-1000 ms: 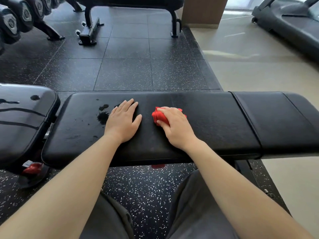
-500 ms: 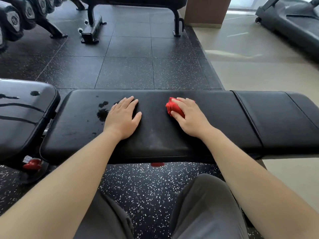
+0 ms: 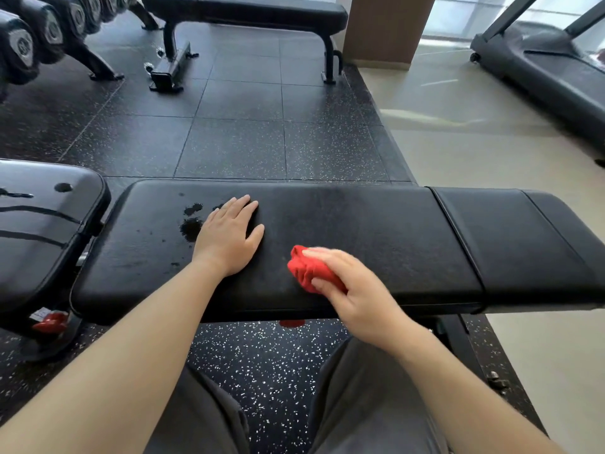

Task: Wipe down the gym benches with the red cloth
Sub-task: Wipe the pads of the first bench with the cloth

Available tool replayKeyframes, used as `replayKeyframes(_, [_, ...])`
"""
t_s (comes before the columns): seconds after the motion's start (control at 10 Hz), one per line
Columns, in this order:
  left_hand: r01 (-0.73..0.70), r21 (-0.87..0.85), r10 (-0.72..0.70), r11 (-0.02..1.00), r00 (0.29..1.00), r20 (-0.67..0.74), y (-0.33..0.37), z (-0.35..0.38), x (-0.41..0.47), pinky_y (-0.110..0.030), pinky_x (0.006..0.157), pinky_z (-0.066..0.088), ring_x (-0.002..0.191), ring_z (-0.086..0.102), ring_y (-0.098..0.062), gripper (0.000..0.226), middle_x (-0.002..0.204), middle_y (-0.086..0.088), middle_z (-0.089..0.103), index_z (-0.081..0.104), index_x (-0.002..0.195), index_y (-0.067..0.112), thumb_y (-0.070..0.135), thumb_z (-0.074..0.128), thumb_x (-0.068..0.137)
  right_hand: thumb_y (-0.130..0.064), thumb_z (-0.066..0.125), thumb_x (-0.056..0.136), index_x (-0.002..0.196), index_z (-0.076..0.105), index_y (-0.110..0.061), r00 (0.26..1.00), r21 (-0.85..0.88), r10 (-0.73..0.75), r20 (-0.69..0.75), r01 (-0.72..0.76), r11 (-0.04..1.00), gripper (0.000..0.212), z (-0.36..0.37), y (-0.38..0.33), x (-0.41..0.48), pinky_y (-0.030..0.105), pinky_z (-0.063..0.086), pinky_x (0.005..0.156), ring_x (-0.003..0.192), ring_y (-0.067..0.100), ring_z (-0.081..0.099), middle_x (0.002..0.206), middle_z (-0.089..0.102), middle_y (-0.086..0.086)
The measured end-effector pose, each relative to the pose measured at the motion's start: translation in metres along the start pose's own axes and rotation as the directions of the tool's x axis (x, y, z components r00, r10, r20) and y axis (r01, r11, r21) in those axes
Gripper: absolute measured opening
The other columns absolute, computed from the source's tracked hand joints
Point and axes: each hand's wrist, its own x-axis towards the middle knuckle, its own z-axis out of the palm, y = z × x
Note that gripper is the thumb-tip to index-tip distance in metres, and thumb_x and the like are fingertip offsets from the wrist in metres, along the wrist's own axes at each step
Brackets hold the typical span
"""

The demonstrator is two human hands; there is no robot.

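Black bench (image 3: 376, 231), left hand (image 3: 229, 237) flat, right hand (image 3: 357, 296) gripping red cloth (image 3: 306, 268)

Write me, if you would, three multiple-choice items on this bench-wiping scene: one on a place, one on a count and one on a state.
1. Where are the dark wet spots?
A. On the bench pad, just left of the left hand
B. On the pad's narrow right end section
C. On the treadmill

2. How many hands grip the red cloth?
A. None
B. One
C. Two

3. How does the left hand lie?
A. Flat on the pad, fingers straight
B. Curled in a fist
C. Lifted off the bench

Answers:
1 A: the spots sit on the pad beside the left hand's outer edge.
2 B: only the right hand curls round the cloth.
3 A: its palm and straight fingers rest on the pad.
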Motion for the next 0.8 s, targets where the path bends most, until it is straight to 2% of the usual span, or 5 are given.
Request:
replayKeyframes(0.2, [-0.01, -0.004, 0.01, 1.0, 1.0, -0.013, -0.001, 0.001, 0.003, -0.033, 0.118, 0.011, 0.144, 0.014, -0.013, 0.055, 0.155, 0.005, 0.023, 0.03, 0.146, 0.022, 0.041, 0.038, 0.095, -0.03, 0.056, 0.088, 0.126, 0.058, -0.017, 0.984, -0.113, -0.008, -0.176, -0.013, 0.993, 0.04, -0.047, 0.029, 0.05, 0.016, 0.032, 0.103, 0.115, 0.007, 0.052, 0.123, 0.06, -0.006])
replayKeyframes(0.4, [-0.017, -0.014, 0.016, 1.0, 0.999, -0.042, -0.002, 0.0, 0.005, -0.035, 0.117, 0.014, 0.143, 0.018, -0.014, 0.054, 0.153, 0.004, 0.027, 0.033, 0.144, 0.023, 0.041, 0.042, 0.094, -0.064, 0.038, 0.079, 0.129, 0.048, -0.047, 0.972, -0.554, 0.226, -0.059, -0.221, 0.803, 0.053, -0.049, 0.071, 0.065, 0.04, 0.024, 0.099, 0.128, 0.018, 0.032, 0.134, 0.044, -0.012])
replayKeyframes(0.5, [-0.02, -0.018, 0.019, 1.0, 0.998, -0.054, 0.0, 0.0, 0.005, -0.034, 0.116, 0.015, 0.142, 0.02, -0.014, 0.054, 0.153, 0.004, 0.028, 0.034, 0.144, 0.023, 0.04, 0.043, 0.094, -0.062, 0.038, 0.08, 0.134, 0.042, -0.044, 0.977, -0.494, 0.213, -0.011, -0.19, 0.848, 0.057, -0.04, 0.075, 0.064, 0.049, 0.013, 0.111, 0.14, 0.016, 0.018, 0.149, 0.031, -0.014])
replayKeyframes(0.6, [-0.023, -0.024, 0.021, 0.999, 0.998, -0.057, 0.0, 0.0, 0.006, -0.035, 0.116, 0.016, 0.141, 0.021, -0.015, 0.053, 0.152, 0.003, 0.029, 0.035, 0.143, 0.023, 0.04, 0.043, 0.093, -0.052, 0.042, 0.083, 0.137, 0.043, -0.031, 0.984, -0.366, 0.178, 0.0, -0.165, 0.916, 0.058, -0.032, 0.07, 0.059, 0.046, 0.016, 0.114, 0.138, 0.014, 0.029, 0.146, 0.039, -0.008])
replayKeyframes(0.8, [-0.02, -0.018, 0.019, 1.0, 0.998, -0.054, 0.0, 0.0, 0.006, -0.035, 0.117, 0.016, 0.141, 0.021, -0.014, 0.054, 0.152, 0.004, 0.029, 0.035, 0.143, 0.023, 0.04, 0.042, 0.093, -0.049, 0.043, 0.086, 0.133, 0.049, -0.026, 0.999, -0.305, 0.029, 0.032, -0.018, 0.952, 0.053, -0.009, 0.04, 0.013, 0.039, 0.025, 0.11, 0.131, 0.01, 0.038, 0.14, 0.047, -0.007])
